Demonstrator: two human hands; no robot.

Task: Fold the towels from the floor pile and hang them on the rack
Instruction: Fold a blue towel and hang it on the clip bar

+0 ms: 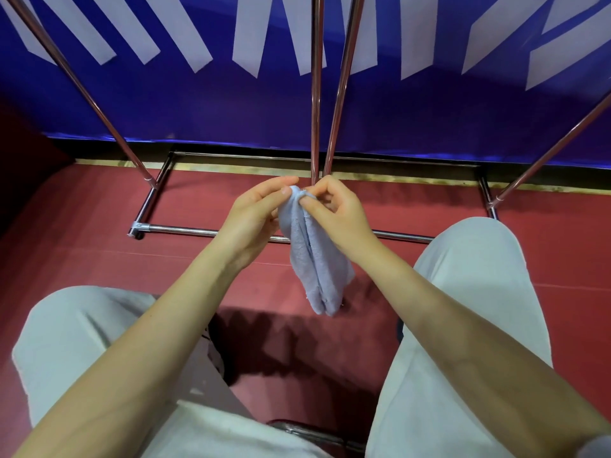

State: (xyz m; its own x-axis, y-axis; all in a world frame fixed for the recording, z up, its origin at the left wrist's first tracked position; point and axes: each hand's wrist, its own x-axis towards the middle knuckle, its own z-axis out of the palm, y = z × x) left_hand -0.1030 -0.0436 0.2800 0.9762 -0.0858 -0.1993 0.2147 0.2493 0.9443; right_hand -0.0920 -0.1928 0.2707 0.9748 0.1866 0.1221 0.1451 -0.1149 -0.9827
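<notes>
A small pale blue towel point(314, 259) is held up in front of the body, above the red floor point(99, 226) and between the knees, with its top edge gathered at the fingertips and the rest hanging down in loose lengthwise folds. The left hand point(254, 216) is closed in a pinching grip on the upper left corner, and the right hand point(337, 209) is likewise closed, with thumb and forefinger pinched on the upper right of the same bunched edge. The two hands are nearly touching each other.

The metal rack point(315, 94) is seen just beyond the hands, its base bars resting on the floor and its uprights rising past a blue wall panel point(198, 110). No towel is seen hung on any bar that is in view, though the top rails are out of frame. The floor pile is not in view either.

The folding of this towel is judged to be in progress: the edges are brought together, but a neat fold is not yet formed. Hanging is left to be done.
</notes>
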